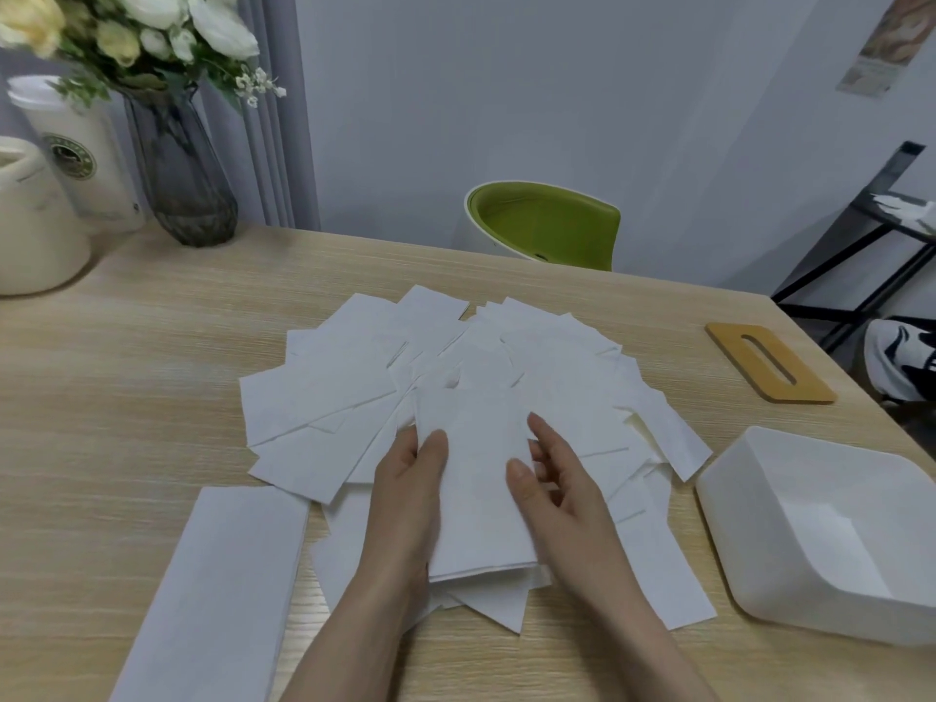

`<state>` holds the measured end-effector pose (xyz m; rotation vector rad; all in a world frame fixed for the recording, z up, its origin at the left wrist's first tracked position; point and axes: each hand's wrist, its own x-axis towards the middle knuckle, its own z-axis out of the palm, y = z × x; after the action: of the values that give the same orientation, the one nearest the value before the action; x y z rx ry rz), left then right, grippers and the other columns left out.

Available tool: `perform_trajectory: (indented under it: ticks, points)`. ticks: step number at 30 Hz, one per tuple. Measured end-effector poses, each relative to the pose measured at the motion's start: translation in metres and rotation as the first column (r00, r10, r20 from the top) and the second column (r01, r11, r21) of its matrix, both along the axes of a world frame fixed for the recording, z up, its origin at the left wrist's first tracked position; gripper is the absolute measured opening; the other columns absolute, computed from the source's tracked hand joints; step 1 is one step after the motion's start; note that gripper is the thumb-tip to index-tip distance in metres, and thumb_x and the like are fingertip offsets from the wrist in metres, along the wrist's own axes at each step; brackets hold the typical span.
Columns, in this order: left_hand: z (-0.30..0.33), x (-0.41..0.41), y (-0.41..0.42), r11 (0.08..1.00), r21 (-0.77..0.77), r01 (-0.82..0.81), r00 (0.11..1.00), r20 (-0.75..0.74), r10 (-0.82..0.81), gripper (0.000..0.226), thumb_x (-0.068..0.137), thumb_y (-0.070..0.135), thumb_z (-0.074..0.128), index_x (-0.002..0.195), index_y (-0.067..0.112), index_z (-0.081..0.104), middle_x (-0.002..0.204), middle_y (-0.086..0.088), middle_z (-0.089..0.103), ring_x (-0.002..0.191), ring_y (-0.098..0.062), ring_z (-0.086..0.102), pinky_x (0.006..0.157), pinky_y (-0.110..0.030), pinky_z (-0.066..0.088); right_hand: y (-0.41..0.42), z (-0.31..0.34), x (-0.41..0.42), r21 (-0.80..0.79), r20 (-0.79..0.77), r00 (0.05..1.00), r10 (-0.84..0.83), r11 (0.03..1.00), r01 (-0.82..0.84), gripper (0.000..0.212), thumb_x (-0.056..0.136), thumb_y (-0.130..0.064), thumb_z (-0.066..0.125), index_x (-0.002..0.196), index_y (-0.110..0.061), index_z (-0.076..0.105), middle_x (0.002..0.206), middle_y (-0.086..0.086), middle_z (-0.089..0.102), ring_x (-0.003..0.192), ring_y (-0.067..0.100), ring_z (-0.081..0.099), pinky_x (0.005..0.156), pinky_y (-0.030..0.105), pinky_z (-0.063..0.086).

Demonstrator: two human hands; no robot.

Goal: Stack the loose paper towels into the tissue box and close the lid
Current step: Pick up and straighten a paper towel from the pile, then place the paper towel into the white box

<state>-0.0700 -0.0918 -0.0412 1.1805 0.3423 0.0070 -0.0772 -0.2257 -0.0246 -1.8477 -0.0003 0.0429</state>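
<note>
Your left hand (410,478) pinches towel bundle (476,478), right hand (552,478) loose on it; tissue box (790,600) lies right of bundle, nearer right hand.

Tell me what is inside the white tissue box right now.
The tissue box holds no paper towels: its bare white floor shows. The near wall hides the floor's closest strip. Its wooden lid lies apart on the table.

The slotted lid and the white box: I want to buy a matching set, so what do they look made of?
The flat tan slotted lid looks like wood or bamboo, matte, with a darker edge; the grain is too blurred to tell which. The open white tissue box looks like moulded plastic with a smooth satin finish, going by its rounded corners and thin, even walls.
</note>
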Motion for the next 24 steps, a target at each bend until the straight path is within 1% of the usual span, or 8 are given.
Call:
perform_trajectory:
  ticks: [2,4,8,11,13,17,21,24]
  points:
    - [0.002,-0.001,-0.006,1.000,-0.010,0.024,1.000,0.021,-0.024,0.020,0.100,0.024,0.050,0.107,0.029,0.067,0.097,0.005,0.076,0.086,-0.016,0.073,0.063,-0.031,0.059,0.003,-0.002,-0.002,0.015,-0.032,0.999,0.039,0.999,-0.039,0.051,0.095,-0.027,0.054,0.140,-0.040,0.033,0.134,-0.028,0.042,0.117,-0.020,0.040,0.099,0.008,0.035]
    - [0.003,-0.001,-0.012,1.000,0.005,0.013,0.999,0.037,-0.013,0.017,0.099,0.022,0.051,0.105,0.029,0.066,0.092,0.009,0.076,0.083,-0.013,0.073,0.061,-0.028,0.058,0.004,-0.002,-0.004,0.005,-0.013,0.999,0.039,0.999,-0.039,0.051,0.096,-0.028,0.053,0.138,-0.047,0.030,0.136,-0.033,0.037,0.121,-0.021,0.035,0.102,0.011,0.033]
    - [0.004,0.001,-0.020,0.998,-0.018,-0.055,0.998,0.016,0.055,0.015,0.099,0.020,0.053,0.104,0.027,0.065,0.090,0.008,0.076,0.080,-0.013,0.073,0.059,-0.027,0.058,-0.001,0.001,-0.006,0.065,0.001,1.000,0.013,0.998,-0.013,0.055,0.093,-0.024,0.059,0.137,-0.046,0.034,0.130,-0.026,0.050,0.113,-0.018,0.048,0.089,0.004,0.043]
    - [0.006,0.005,-0.024,0.979,-0.101,-0.177,0.984,-0.017,0.177,0.018,0.098,0.023,0.055,0.113,0.025,0.065,0.102,0.003,0.075,0.093,-0.018,0.072,0.080,-0.040,0.058,-0.009,0.003,-0.012,0.144,0.038,0.997,-0.062,0.988,0.056,0.060,0.086,-0.022,0.067,0.137,-0.041,0.042,0.108,-0.016,0.064,0.097,-0.005,0.062,0.077,0.009,0.048]
    - [0.010,0.009,-0.028,0.952,-0.170,-0.256,0.967,-0.033,0.254,0.021,0.099,0.022,0.054,0.118,0.023,0.063,0.108,0.002,0.073,0.099,-0.019,0.070,0.088,-0.042,0.056,-0.012,0.003,-0.018,0.208,0.030,0.997,-0.078,0.976,0.070,0.059,0.080,-0.024,0.071,0.131,-0.044,0.049,0.094,-0.018,0.067,0.086,0.001,0.066,0.072,0.011,0.049]
    - [0.015,0.012,-0.038,0.955,-0.162,-0.250,0.967,0.007,0.255,0.022,0.098,0.020,0.053,0.118,0.024,0.062,0.107,0.003,0.073,0.098,-0.017,0.070,0.085,-0.038,0.056,-0.012,0.001,-0.025,0.321,0.034,0.995,-0.090,0.944,0.074,0.042,0.077,-0.014,0.072,0.114,-0.035,0.068,0.066,-0.008,0.063,0.064,0.009,0.063,0.064,0.013,0.048]
    - [0.014,0.011,-0.027,0.991,-0.037,-0.129,0.986,0.105,0.132,0.020,0.092,0.014,0.061,0.110,0.022,0.065,0.102,0.001,0.074,0.091,-0.014,0.071,0.075,-0.034,0.054,-0.031,0.011,-0.019,0.233,0.092,0.987,-0.131,0.967,0.106,0.028,0.087,-0.003,0.063,0.097,-0.026,0.075,0.060,-0.011,0.057,0.060,0.009,0.051,0.059,0.014,0.044]
    - [0.016,0.014,-0.014,0.993,0.104,-0.051,0.987,0.156,0.034,0.038,0.086,0.012,0.069,0.117,0.034,0.061,0.094,0.006,0.071,0.064,-0.008,0.062,0.058,-0.027,0.050,-0.056,0.023,-0.012,0.117,0.142,0.980,-0.142,0.985,0.126,0.027,0.089,-0.004,0.062,0.096,-0.027,0.074,0.062,-0.009,0.049,0.064,0.012,0.045,0.065,0.019,0.040]
